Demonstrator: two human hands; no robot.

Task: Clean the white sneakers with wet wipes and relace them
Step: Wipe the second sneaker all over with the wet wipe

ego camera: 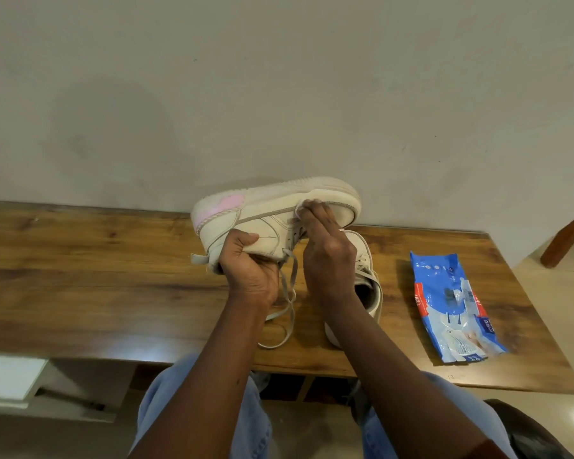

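Wooden table [96, 276] taken as reference. First sneaker [246, 213], white with a pink side mark, is held above the table's middle, clear of the top, tipped with the sole edge uppermost. Left hand [249, 270]: fingers curled round the collar, thumb on the outer side, firm grip. Right hand [328, 260]: fingertips bunched on a wet wipe [307, 207], pressing it against the upper near the toe. Loose lace [287, 309] hangs down to the table top. Second sneaker [368, 286] stands on the table, partly hidden under the right hand. Blue wipes pack [451, 303] lies flat near the table's right end.
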